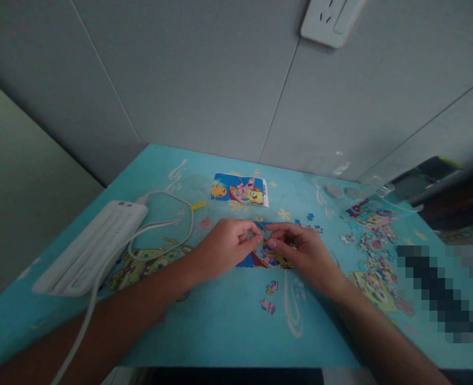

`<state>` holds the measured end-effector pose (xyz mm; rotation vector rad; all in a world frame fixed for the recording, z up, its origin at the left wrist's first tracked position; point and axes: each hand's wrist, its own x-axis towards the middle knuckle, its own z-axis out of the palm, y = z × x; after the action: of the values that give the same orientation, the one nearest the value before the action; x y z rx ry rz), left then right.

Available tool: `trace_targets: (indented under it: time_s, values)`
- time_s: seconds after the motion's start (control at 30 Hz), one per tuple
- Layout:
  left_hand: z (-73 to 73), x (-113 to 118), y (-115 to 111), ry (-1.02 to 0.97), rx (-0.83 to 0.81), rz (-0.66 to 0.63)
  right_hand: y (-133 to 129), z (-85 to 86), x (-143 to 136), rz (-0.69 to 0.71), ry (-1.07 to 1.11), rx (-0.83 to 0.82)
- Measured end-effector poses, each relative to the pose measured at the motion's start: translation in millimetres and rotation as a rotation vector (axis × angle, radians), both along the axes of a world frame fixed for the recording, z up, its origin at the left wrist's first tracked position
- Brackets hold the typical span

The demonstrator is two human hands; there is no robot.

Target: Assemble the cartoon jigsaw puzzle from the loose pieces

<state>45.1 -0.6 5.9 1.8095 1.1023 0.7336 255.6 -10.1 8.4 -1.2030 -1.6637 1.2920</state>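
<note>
A partly assembled jigsaw puzzle (247, 260) with blue and multicoloured cartoon art lies flat on the table under both hands, which cover much of it. My left hand (234, 246) is over its left side, thumb and forefinger pinched together; whatever is between them is too small to make out. Facing it from the right, my right hand (302, 251) has curled fingers, with thumb and forefinger brought toward the left fingertips. Anything they hold is blurred. Some loose puzzle pieces (268, 306) lie nearer to me, and blue pieces (310, 217) lie beyond my right hand.
A printed cartoon picture (240, 190) lies behind the puzzle. On the left sits a white power strip (94, 248) with its cable (95, 289) looping near my left arm. A pile of puzzle pieces (374, 246) and a clear plastic bag (340, 195) are at right. A wall socket (332, 21) is above.
</note>
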Motion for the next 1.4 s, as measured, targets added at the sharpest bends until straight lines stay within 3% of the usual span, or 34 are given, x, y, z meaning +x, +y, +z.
trace_targets:
  time_s: [0.13,0.23,0.37,0.47,0.6,0.77,1.1,1.27,1.4]
  values:
    - [3.0,0.1,1.9,-0.067,-0.117,0.033,-2.5,2.2,-0.3,0.008,-0.052,-0.006]
    - [2.7,-3.1,4.4,-0.057,-0.096,0.026,-3.9,2.3,0.6,-0.004,-0.096,0.023]
    - [4.4,-14.3,11.3,0.098,0.195,0.186,-2.0,1.3,6.3,-0.055,-0.153,0.083]
    - [5.2,-23.0,17.0,0.362,0.469,0.340,1.3,0.6,11.8,-0.072,-0.226,0.116]
    - [2.2,-26.9,19.8,0.648,0.629,0.344,4.5,0.5,16.1,-0.069,-0.347,0.229]
    - [-3.4,-24.9,18.8,0.739,0.630,0.332,4.0,1.1,19.1,-0.021,-0.399,0.328]
    - [-5.6,-24.4,18.9,0.770,0.611,0.311,-11.5,12.9,20.4,0.254,-0.383,0.240]
    - [-5.5,-23.2,18.4,0.780,0.601,0.292,-14.5,18.3,21.3,0.285,-0.360,0.188]
    - [-4.6,-21.9,16.9,0.788,0.593,0.280,-18.2,12.9,17.7,0.295,-0.344,0.158]
